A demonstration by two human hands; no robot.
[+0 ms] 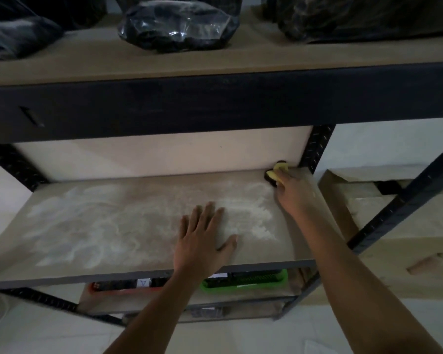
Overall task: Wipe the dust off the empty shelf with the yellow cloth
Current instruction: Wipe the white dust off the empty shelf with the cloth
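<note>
Head view looks down on a metal rack whose middle shelf (113, 226) is bare board smeared with pale dust (251, 215), the thickest patch lying between the two hands. At about 2 o'clock from the frame's centre, in the far right corner of that shelf, the right hand (293, 192) has its fingers curled round the yellow cloth (279, 172) and holds it down on the board; the cloth sits against the back wall, just beside the dark perforated upright (317, 146), and a dark edge shows under it that cannot be made out. Left hand (205, 238) lies flat on the board at 6 o'clock from centre, fingers straight and slightly spread, thumb out toward 3 o'clock, gripping nothing. Across 12 o'clock the wide black beam (215, 103) of the shelf above cuts off much of the back wall, and on that upper board sit black plastic bags (177, 24). Below the dusty shelf's front edge, at 6 o'clock, a green tray (243, 283) and a red-edged item (123, 287) show on the next level, partly hidden by the left forearm. At 3 o'clock, outside the rack, brown cardboard (407, 226) stands behind a slanted black post (404, 198)
</note>
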